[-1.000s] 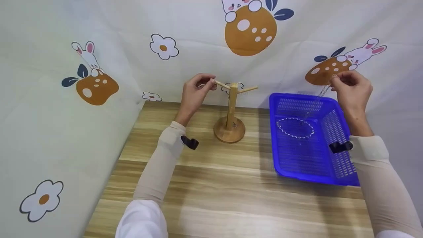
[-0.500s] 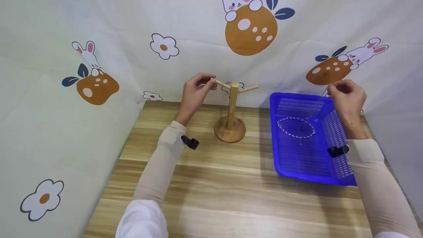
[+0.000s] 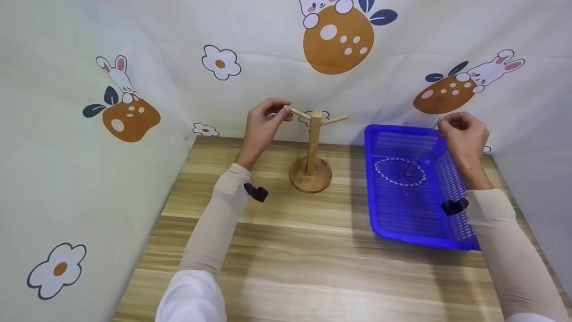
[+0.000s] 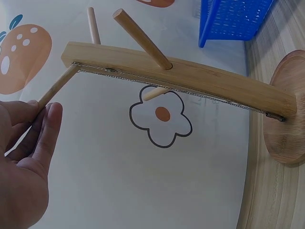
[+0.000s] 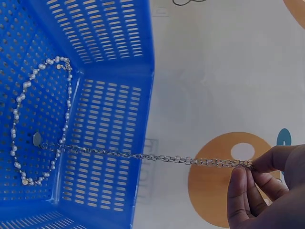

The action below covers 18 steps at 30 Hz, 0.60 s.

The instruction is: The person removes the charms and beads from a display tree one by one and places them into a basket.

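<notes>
My left hand (image 3: 266, 127) pinches the tip of one peg on a wooden jewelry stand (image 3: 314, 145). In the left wrist view, a thin chain (image 4: 190, 91) hangs from that peg's base, down along the post. Over at the right, my right hand (image 3: 467, 138) pinches the top of a doubled silver chain necklace (image 5: 167, 158). It hangs down into the blue basket (image 5: 145, 95), with a round pendant (image 5: 37, 139) at its lower end. A pearl necklace (image 5: 15, 136) lies in a loop on the basket floor. Whether the pendant touches the floor, I cannot tell.
The stand's round base (image 3: 310, 183) rests on a wood-grain table (image 3: 290, 259), left of the basket. Further pegs (image 4: 143, 38) stick out from the post. Behind the table hangs a pale printed cloth (image 3: 268, 80), which also runs along both sides.
My right hand has come down and a little to the left, lowering the silver chain necklace and its pendant into the basket. The left hand has stayed on the peg.
</notes>
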### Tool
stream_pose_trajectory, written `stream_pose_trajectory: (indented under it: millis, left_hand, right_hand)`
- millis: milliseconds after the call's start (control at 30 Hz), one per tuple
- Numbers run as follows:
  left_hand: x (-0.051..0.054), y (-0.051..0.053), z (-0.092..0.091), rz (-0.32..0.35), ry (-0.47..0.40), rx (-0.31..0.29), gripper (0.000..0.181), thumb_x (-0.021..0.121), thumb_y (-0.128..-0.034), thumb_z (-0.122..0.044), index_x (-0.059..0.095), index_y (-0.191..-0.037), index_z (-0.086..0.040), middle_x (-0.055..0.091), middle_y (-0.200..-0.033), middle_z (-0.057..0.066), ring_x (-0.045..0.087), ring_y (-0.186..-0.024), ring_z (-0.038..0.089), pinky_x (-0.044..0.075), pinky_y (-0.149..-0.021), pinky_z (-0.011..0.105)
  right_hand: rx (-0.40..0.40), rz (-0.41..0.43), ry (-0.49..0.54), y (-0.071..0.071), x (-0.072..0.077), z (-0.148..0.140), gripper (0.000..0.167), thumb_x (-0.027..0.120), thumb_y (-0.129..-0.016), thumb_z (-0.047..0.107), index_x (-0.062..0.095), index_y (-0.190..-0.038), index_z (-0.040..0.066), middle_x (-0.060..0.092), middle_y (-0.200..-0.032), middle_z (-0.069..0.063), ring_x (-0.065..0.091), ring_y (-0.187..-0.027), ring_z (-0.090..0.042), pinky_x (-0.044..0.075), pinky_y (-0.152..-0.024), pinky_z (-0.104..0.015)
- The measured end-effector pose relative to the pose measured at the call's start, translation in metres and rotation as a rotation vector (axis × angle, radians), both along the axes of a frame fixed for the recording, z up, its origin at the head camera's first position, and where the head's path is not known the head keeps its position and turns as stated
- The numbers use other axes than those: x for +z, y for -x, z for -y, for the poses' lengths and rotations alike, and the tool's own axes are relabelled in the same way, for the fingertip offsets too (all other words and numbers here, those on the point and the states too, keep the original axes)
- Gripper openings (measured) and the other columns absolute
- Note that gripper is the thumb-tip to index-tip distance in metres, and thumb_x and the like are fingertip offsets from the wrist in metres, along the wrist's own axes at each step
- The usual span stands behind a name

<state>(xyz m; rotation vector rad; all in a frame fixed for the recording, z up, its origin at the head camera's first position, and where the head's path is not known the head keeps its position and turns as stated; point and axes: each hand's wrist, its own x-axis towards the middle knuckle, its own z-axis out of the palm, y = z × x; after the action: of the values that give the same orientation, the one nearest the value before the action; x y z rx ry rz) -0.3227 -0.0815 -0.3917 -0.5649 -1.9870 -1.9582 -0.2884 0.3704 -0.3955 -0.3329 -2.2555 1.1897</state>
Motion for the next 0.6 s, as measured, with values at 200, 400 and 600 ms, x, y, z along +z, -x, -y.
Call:
stream_pose_trajectory:
  millis: [200, 400, 600]
  left_hand:
    - [0.0, 0.001, 0.0, -0.001, -0.017, -0.007, 0.019, 0.07, -0.1027, -0.003, 0.072, -0.117, 0.009, 0.074, -0.105, 0.015, 0.076, -0.091, 0.017, 0.068, -0.088, 0.033]
    - [0.001, 0.001, 0.0, 0.005, -0.016, -0.004, 0.018, 0.07, -0.1026, -0.003, 0.073, -0.116, 0.009, 0.074, -0.105, 0.016, 0.076, -0.09, 0.017, 0.068, -0.088, 0.033]
    - [0.0, 0.001, 0.0, -0.005, -0.016, -0.008, 0.022, 0.069, -0.1025, -0.001, 0.07, -0.118, 0.015, 0.074, -0.105, 0.015, 0.075, -0.09, 0.014, 0.068, -0.088, 0.033]
  right_hand:
    - [0.016, 0.018, -0.01, 0.002, -0.007, 0.004, 0.009, 0.071, -0.095, 0.021, 0.075, -0.091, 0.014, 0.058, -0.065, 0.032, 0.058, -0.061, 0.007, 0.045, -0.057, -0.008]
    - [0.053, 0.022, -0.038, 0.004, -0.015, 0.008, 0.01, 0.07, -0.093, 0.017, 0.075, -0.09, 0.009, 0.056, -0.063, 0.034, 0.056, -0.059, 0.01, 0.045, -0.056, -0.007]
    - [0.076, 0.069, -0.096, 0.005, -0.022, 0.012, 0.016, 0.068, -0.093, 0.018, 0.076, -0.094, 0.005, 0.054, -0.064, 0.035, 0.055, -0.061, 0.011, 0.043, -0.057, -0.007]
